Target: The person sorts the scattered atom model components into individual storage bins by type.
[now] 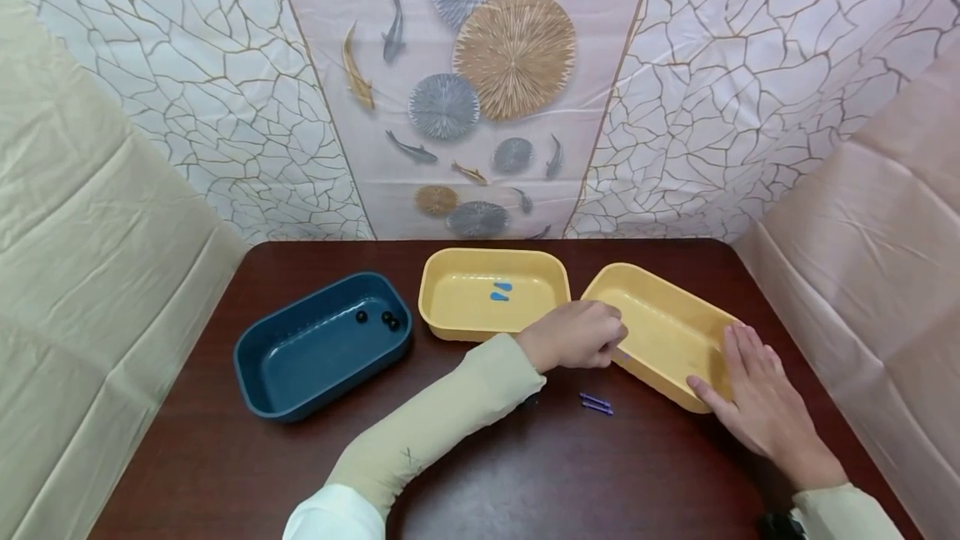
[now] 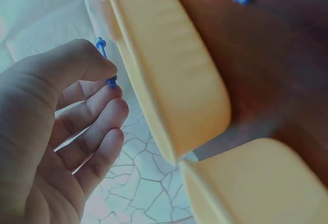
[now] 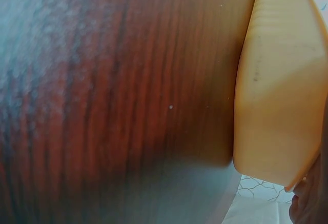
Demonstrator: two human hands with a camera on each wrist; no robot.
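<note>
Between thumb and fingertips, my left hand (image 1: 576, 334) pinches a small blue-purple rod with knobbed ends (image 2: 106, 62). It is over the near-left edge of the right yellow bin (image 1: 660, 325). Two similar purple rods (image 1: 596, 404) lie side by side on the table, below the left hand in the head view. My right hand (image 1: 765, 398) rests on the right end of that bin, fingers extended over the rim and thumb at the near side. In the right wrist view only part of the hand (image 3: 306, 198) shows beside the bin wall.
A second yellow bin (image 1: 431, 325), holding two small blue teardrop-shaped pieces (image 1: 501, 292), stands at the middle back. Left of it, a dark blue bin (image 1: 318, 365) contains several black balls (image 1: 362, 317). A patterned cloth (image 1: 480, 198) hangs behind the brown table (image 1: 570, 482).
</note>
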